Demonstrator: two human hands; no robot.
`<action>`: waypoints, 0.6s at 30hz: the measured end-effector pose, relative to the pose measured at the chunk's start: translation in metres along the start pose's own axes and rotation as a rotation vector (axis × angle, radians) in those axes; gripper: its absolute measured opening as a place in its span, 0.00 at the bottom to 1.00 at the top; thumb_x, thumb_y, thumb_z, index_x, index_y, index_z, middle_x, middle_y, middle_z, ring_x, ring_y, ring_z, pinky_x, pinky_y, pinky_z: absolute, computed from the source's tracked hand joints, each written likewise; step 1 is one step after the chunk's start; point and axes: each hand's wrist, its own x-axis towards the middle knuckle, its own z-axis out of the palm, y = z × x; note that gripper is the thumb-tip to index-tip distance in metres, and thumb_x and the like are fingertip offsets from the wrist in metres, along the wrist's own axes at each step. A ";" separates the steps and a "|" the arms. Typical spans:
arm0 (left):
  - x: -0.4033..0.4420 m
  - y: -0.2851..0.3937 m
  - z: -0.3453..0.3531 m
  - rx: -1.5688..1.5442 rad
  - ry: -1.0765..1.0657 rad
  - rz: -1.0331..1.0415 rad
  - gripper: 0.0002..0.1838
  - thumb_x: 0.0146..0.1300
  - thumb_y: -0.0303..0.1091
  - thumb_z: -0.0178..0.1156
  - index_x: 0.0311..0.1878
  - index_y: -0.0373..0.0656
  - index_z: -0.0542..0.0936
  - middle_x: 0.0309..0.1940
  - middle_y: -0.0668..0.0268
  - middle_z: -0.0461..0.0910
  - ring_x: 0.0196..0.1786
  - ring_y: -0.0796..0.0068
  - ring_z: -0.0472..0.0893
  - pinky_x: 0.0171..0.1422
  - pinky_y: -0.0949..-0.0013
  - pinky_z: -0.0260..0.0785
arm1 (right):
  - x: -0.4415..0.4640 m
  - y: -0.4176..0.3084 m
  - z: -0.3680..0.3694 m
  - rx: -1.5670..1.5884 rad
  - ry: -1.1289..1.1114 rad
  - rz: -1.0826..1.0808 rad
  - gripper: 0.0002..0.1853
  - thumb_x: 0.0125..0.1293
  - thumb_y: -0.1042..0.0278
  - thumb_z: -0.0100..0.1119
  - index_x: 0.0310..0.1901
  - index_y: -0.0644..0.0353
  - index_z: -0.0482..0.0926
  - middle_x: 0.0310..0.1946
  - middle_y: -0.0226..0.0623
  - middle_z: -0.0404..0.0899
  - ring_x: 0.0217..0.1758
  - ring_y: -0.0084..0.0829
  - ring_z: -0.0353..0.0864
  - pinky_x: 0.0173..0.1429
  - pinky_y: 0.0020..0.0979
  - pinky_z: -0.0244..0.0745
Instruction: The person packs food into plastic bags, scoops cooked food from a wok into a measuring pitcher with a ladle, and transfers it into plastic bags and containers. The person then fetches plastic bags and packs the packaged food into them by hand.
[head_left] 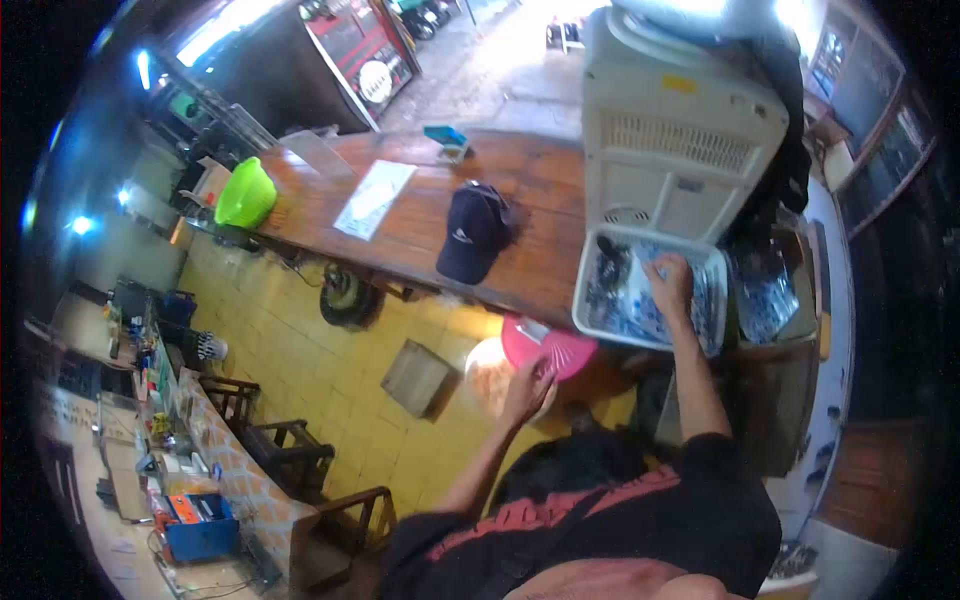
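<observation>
My left hand is closed on the near edge of a pink slotted plastic dish, tilted beside the table edge; a small whitish piece lies on it. My right hand reaches over a white plastic basin. Its fingers are pinched at the top of a blue-and-white plastic packet. More clear and bluish packets fill the basin around it, too jumbled to tell apart. Below the pink dish, a round pale container with orange-brown contents is partly hidden by my left hand.
A dark cap, a printed paper and a green basket sit on the wooden table. A large white appliance stands behind the basin. On the yellow tiled floor are a wooden stool and a tyre.
</observation>
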 end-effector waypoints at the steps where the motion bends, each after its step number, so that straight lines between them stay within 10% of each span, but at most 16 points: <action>1: 0.029 0.018 0.017 0.020 0.020 0.320 0.22 0.60 0.35 0.59 0.56 0.38 0.69 0.49 0.49 0.73 0.52 0.56 0.74 0.57 0.63 0.65 | -0.002 -0.010 -0.011 -0.013 -0.021 0.021 0.09 0.47 0.65 0.68 0.24 0.62 0.81 0.31 0.41 0.79 0.40 0.39 0.77 0.47 0.36 0.70; 4: 0.091 0.063 0.058 0.111 -0.041 0.600 0.30 0.62 0.41 0.58 0.63 0.38 0.62 0.61 0.49 0.62 0.64 0.53 0.63 0.66 0.60 0.57 | 0.019 -0.035 -0.041 0.372 -0.202 0.312 0.10 0.54 0.65 0.65 0.28 0.64 0.80 0.31 0.36 0.79 0.33 0.33 0.78 0.42 0.29 0.71; 9: 0.113 0.076 0.079 -0.062 -0.244 0.484 0.29 0.62 0.42 0.56 0.63 0.38 0.62 0.61 0.49 0.62 0.64 0.52 0.62 0.68 0.59 0.52 | 0.020 -0.076 -0.125 1.348 -0.196 0.281 0.14 0.61 0.57 0.61 0.37 0.61 0.75 0.27 0.32 0.78 0.27 0.25 0.75 0.34 0.26 0.72; 13: 0.089 0.070 0.057 -0.218 -0.111 0.437 0.29 0.61 0.41 0.56 0.63 0.39 0.63 0.62 0.51 0.62 0.64 0.53 0.62 0.70 0.58 0.48 | -0.004 -0.045 -0.134 1.267 -0.255 0.650 0.14 0.62 0.54 0.59 0.35 0.56 0.72 0.26 0.32 0.77 0.27 0.22 0.75 0.32 0.26 0.71; 16: 0.059 0.091 0.013 -0.767 -0.123 0.158 0.41 0.55 0.48 0.63 0.68 0.43 0.56 0.66 0.55 0.58 0.67 0.61 0.59 0.72 0.60 0.45 | 0.002 -0.057 -0.120 1.643 -1.005 0.786 0.11 0.67 0.56 0.52 0.35 0.55 0.71 0.35 0.38 0.79 0.31 0.23 0.76 0.32 0.21 0.67; 18: 0.035 0.109 -0.016 -0.819 -0.020 0.214 0.46 0.54 0.49 0.64 0.69 0.43 0.51 0.66 0.55 0.56 0.68 0.62 0.58 0.72 0.60 0.43 | -0.020 -0.097 -0.066 1.202 -0.579 0.353 0.15 0.63 0.52 0.57 0.33 0.56 0.70 0.22 0.24 0.71 0.21 0.18 0.66 0.27 0.20 0.63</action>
